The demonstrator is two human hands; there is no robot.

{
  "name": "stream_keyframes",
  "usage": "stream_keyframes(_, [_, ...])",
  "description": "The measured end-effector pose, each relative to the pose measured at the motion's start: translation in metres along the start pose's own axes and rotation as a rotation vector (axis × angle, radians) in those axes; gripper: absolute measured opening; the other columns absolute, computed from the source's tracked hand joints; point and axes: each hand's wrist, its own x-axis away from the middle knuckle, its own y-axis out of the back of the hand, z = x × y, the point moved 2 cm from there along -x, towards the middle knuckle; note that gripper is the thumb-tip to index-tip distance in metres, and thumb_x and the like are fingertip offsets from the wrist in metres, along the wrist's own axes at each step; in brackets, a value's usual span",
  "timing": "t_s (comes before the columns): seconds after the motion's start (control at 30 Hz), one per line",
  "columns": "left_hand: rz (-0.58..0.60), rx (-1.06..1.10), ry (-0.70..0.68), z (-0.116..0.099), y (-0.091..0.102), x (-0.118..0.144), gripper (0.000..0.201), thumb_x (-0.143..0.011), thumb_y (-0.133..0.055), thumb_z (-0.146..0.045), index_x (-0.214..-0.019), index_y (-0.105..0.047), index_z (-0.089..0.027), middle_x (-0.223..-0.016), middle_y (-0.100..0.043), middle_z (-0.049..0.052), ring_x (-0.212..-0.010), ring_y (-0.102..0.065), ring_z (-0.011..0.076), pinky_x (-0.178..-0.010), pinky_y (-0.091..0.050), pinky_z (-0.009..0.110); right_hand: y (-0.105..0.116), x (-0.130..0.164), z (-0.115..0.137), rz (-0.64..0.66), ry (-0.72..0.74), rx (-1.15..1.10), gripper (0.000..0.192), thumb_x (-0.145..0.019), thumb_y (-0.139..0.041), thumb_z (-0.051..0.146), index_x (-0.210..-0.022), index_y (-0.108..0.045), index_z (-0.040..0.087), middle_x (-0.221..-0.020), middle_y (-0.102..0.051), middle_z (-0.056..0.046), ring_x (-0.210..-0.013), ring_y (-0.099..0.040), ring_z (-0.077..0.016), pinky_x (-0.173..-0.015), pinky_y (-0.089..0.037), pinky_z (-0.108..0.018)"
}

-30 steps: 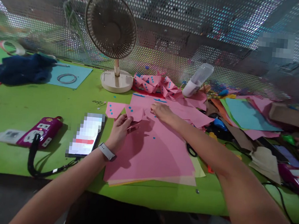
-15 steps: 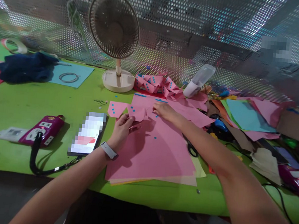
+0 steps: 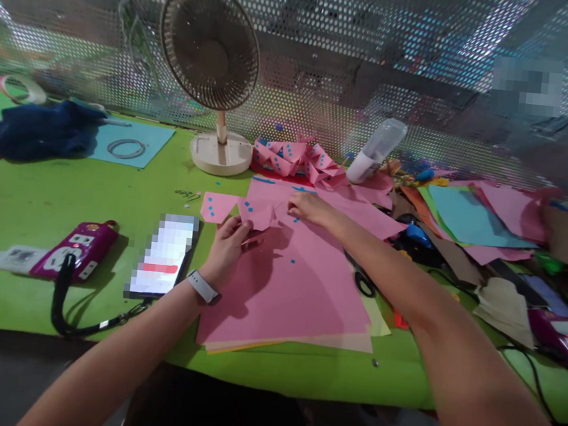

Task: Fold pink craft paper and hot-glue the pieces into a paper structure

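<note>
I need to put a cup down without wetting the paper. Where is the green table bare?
Bare green table lies between the blue cloth, the fan and the purple power strip, and along the front edge left of the pink sheets. Right of the sheets, loose papers and cables crowd it.

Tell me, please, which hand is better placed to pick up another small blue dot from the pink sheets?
Probably the right hand: its fingertips rest flat on the pink sheets beside loose blue dots, and it holds nothing. The left hand is pinching the folded pink piece.
</note>
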Motion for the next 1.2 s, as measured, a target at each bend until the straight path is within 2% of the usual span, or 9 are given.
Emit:
stream_keyframes(0.17, [0.007, -0.007, -0.006, 0.001, 0.0, -0.001, 0.019, -0.076, -0.071, -0.027, -0.087, -0.06, -0.018, -0.087, -0.062, 0.001, -0.088, -0.069, 0.0171, -0.072, -0.055, 0.026, 0.002, -0.001, 0.003, 0.022, -0.014, 0.01, 0.014, -0.084, -0.062, 0.016, -0.094, -0.071, 0.013, -0.103, -0.071, -0.012, -0.094, -0.063, -0.0198, -0.075, -0.039, -0.025])
stream_keyframes(0.43, [0.01, -0.005, -0.005, 0.001, 0.001, -0.002, 0.021, -0.075, -0.073, -0.029, -0.088, -0.06, -0.017, -0.088, -0.062, 0.001, -0.088, -0.07, 0.0175, -0.071, -0.055, 0.024, 0.001, -0.009, -0.006, 0.066, -0.04, -0.021, 0.017, -0.082, -0.064, 0.015, -0.095, -0.074, 0.016, -0.098, -0.073, -0.009, -0.091, -0.065, -0.0187, -0.072, -0.04, -0.024])
stream_keyframes(0.67, [0.014, -0.018, -0.01, 0.002, 0.002, -0.003, 0.025, -0.074, -0.075, -0.032, -0.087, -0.059, -0.017, -0.088, -0.062, 0.001, -0.085, -0.069, 0.0162, -0.071, -0.055, 0.025, 0.004, -0.017, -0.009, 0.076, -0.071, -0.11, 0.011, -0.076, -0.067, 0.012, -0.084, -0.075, 0.015, -0.086, -0.074, -0.007, -0.079, -0.065, -0.0172, -0.063, -0.038, -0.023])
stream_keyframes(0.87, [0.027, -0.022, 0.006, 0.001, 0.001, -0.002, 0.026, -0.074, -0.075, -0.032, -0.087, -0.058, -0.017, -0.09, -0.065, 0.003, -0.091, -0.069, 0.018, -0.077, -0.055, 0.029, 0.004, 0.0, -0.013, -0.027, -0.105, -0.275, 0.011, -0.081, -0.062, 0.012, -0.085, -0.072, 0.013, -0.085, -0.074, -0.006, -0.08, -0.065, -0.0143, -0.068, -0.041, -0.022])
stream_keyframes(1.03, [0.02, -0.02, 0.001, 0.003, 0.001, -0.002, 0.025, -0.074, -0.074, -0.031, -0.088, -0.059, -0.017, -0.089, -0.064, 0.002, -0.088, -0.069, 0.0175, -0.074, -0.056, 0.027, 0.012, 0.022, -0.013, -0.093, -0.134, -0.403, 0.011, -0.084, -0.059, 0.015, -0.086, -0.069, 0.011, -0.082, -0.073, -0.007, -0.074, -0.065, -0.0136, -0.066, -0.044, -0.022])
stream_keyframes(1.1, [0.013, -0.02, 0.005, 0.004, 0.0, -0.002, 0.025, -0.074, -0.074, -0.031, -0.09, -0.06, -0.017, -0.09, -0.064, 0.002, -0.087, -0.069, 0.0164, -0.075, -0.056, 0.028, 0.018, 0.031, -0.005, -0.145, -0.137, -0.488, 0.011, -0.084, -0.059, 0.016, -0.087, -0.068, 0.01, -0.081, -0.073, -0.007, -0.073, -0.066, -0.0139, -0.067, -0.046, -0.023])
stream_keyframes(1.2, [0.017, -0.005, 0.004, 0.006, -0.001, -0.001, 0.027, -0.075, -0.074, -0.031, -0.093, -0.061, -0.017, -0.089, -0.064, 0.002, -0.085, -0.067, 0.0143, -0.078, -0.057, 0.029, 0.027, 0.047, 0.02, -0.31, -0.116, -0.626, 0.01, -0.085, -0.061, 0.018, -0.087, -0.068, 0.011, -0.078, -0.071, -0.005, -0.071, -0.065, -0.015, -0.069, -0.048, -0.026])
